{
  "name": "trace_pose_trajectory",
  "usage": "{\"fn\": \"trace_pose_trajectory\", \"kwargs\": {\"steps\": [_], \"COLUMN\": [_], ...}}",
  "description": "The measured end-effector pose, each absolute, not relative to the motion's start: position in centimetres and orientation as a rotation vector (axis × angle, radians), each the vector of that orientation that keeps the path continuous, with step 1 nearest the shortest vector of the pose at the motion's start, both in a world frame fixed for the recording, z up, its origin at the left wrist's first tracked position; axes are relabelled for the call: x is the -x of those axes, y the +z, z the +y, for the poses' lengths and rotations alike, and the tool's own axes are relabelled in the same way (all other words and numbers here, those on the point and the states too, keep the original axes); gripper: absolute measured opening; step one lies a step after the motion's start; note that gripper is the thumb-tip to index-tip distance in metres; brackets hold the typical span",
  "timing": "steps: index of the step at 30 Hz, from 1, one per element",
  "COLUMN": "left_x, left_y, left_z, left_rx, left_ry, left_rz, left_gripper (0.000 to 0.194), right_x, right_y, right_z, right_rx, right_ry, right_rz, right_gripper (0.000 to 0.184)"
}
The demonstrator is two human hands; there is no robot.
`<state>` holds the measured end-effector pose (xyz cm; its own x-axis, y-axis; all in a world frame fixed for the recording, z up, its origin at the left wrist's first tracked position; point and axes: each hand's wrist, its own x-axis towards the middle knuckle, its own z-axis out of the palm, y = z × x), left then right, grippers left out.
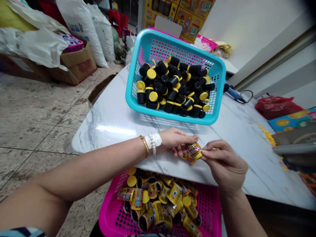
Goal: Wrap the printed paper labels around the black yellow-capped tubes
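Over the white marbled table (111, 128), my left hand (174, 138) is closed, thumb on top, on a small yellow printed label sleeve (194, 151). My right hand (225, 161) pinches the right end of the same sleeve between thumb and fingertips. A yellow rim shows at its lower edge; how much of a canister sits inside is hidden by the fingers. Beyond my hands stands a blue basket (170, 116) with many black canisters (174, 93) that have yellow caps. Below the table's near edge, a pink basket (209, 210) holds canisters in yellow printed sleeves (158, 212).
At the right lie a red plastic bag (276, 107), a blue tool with a cord (234, 94) and small yellow pieces (268, 135). Yellow printed boxes (190, 19) are stacked behind the blue basket. White sacks (81, 29) and a cardboard box (76, 62) stand on the floor at left.
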<state>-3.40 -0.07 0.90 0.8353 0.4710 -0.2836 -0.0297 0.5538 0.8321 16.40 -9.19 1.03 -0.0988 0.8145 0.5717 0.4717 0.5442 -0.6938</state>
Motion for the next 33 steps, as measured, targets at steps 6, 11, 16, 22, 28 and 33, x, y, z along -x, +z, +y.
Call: {"fn": "trace_pose_trajectory", "kwargs": {"steps": [6,11,16,22,28,33], "left_x": [3.2,3.1,2.9,2.8,2.6,2.8], "left_y": [0.7,0.2,-0.3,-0.1,0.4,0.5], "left_z": [-0.3,-0.4,-0.6,-1.0,-0.7,-0.4], "left_rx": [-0.941,-1.077,-1.198,-1.375,-1.209,-1.074], "left_ry": [0.351,0.488,0.632,0.666,0.392,0.312], "left_rz": [0.585,0.476,0.396,0.455,0.602,0.555], "left_gripper": [0.045,0.029,0.022,0.026,0.058,0.065], "right_x": [-15.6,-14.9,-14.7,-14.8,-15.9,-16.2], "right_y": [0.0,-0.2,-0.2,-0.4,0.1,-0.2], "right_z": [-10.1,-10.1,-9.5,-9.1,-9.4,-9.5], "right_rx": [1.238,1.399,1.469,1.324,1.304,1.245], "right_ry": [0.295,0.227,0.758,1.176,1.048,0.56], "right_rz": [-1.625,-1.528,-1.099,-0.798,-1.245,-1.598], "right_gripper": [0.046,0.028,0.019,0.032,0.04,0.024]}}
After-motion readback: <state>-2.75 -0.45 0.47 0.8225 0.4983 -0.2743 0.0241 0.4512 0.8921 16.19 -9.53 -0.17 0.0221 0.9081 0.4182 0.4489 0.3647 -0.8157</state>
